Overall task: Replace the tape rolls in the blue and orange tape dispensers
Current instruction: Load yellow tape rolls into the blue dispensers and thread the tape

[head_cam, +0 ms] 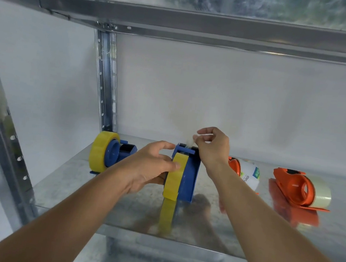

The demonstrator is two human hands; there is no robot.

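Observation:
A blue tape dispenser (191, 175) stands mid-shelf with a yellow tape roll (173, 178) mounted on it. My left hand (151, 165) grips that roll and the dispenser's left side. My right hand (211, 145) pinches the thin free end of the tape just above the dispenser's cutter at the far end. A second blue dispenser (116, 154) with a yellow roll (99, 153) stands to the left. Two orange dispensers sit to the right: one (235, 166) holds a white labelled roll and is partly hidden behind my right forearm, the other (294, 186) holds a clear roll (321, 195).
Everything stands on a shiny metal shelf (117, 206) that mirrors the objects. Perforated metal posts (107, 81) rise at the left, and another shelf (200, 27) spans overhead. A white wall closes the back.

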